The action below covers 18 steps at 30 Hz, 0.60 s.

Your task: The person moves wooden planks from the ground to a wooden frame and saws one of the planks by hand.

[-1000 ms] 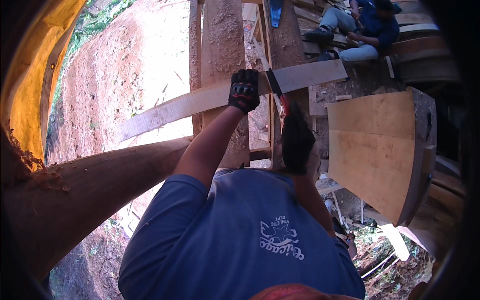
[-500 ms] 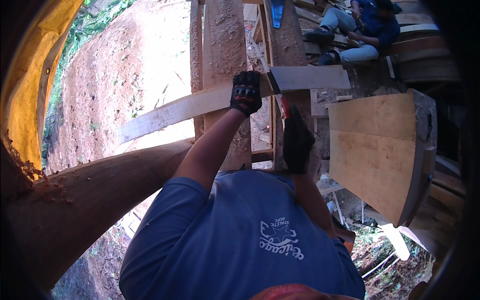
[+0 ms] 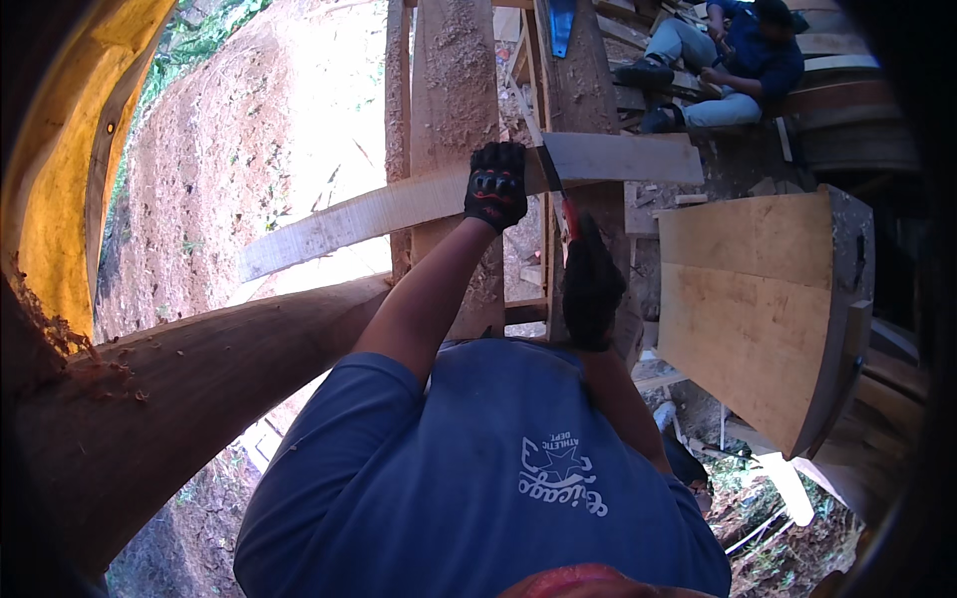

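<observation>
A long pale wooden board (image 3: 369, 215) lies crosswise over the sawdust-strewn bench planks. My left hand (image 3: 496, 187), in a black glove with red trim, is closed over the board and holds it down. Just right of it, the thin dark blade of a handsaw (image 3: 550, 167) crosses the board at a slant. The saw's red handle is in the grip of my right hand (image 3: 593, 284), also black-gloved; most of its fingers are turned away from view. Past the blade, the board's right end sticks out beyond the bench.
A blue tool (image 3: 561, 28) lies at the bench's far end. At right stands a large plywood panel (image 3: 743, 299). A person (image 3: 753, 55) sits among timber at the far right. A thick log (image 3: 219, 339) slants in from the left, below a yellow sheet (image 3: 60, 149).
The saw and my right hand have shifted slightly toward me. My left hand stays on the board. The whole view has moved a little.
</observation>
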Tool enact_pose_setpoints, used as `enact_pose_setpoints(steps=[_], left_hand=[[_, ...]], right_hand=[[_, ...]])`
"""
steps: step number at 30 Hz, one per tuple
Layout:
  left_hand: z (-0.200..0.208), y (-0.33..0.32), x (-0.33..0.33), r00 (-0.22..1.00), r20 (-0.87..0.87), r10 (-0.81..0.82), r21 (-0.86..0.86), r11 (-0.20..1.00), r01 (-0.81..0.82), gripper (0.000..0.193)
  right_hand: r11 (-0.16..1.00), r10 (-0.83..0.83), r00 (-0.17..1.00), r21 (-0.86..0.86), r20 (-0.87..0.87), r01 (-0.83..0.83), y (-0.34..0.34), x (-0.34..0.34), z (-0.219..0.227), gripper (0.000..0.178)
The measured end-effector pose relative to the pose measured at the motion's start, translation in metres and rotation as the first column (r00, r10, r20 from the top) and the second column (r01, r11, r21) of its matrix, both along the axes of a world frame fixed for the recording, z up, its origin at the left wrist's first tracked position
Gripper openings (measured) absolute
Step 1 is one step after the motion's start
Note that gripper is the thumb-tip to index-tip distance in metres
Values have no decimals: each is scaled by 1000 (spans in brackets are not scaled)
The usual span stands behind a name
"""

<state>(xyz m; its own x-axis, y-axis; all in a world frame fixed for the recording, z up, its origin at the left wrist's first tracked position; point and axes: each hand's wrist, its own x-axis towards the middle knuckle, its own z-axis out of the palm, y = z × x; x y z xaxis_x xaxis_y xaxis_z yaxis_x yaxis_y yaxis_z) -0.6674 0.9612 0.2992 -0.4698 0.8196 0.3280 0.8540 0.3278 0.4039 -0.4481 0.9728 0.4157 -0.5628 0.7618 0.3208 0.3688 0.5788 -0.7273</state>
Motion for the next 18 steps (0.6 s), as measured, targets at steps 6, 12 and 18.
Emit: enact_pose_setpoints(steps=[6, 12, 18], left_hand=[[-6, -3, -1, 999, -32, 17, 31, 999, -16, 57], [-4, 0, 0, 1000, -6, 7, 23, 1000, -7, 56], [-4, 0, -2, 1000, 1, -5, 45, 999, 5, 51]], right_hand=[[996, 13, 1000, -83, -19, -14, 1, 2, 1, 38], [993, 18, 1000, -118, -15, -19, 2, 4, 12, 39], [999, 38, 999, -4, 4, -38, 6, 6, 6, 39]])
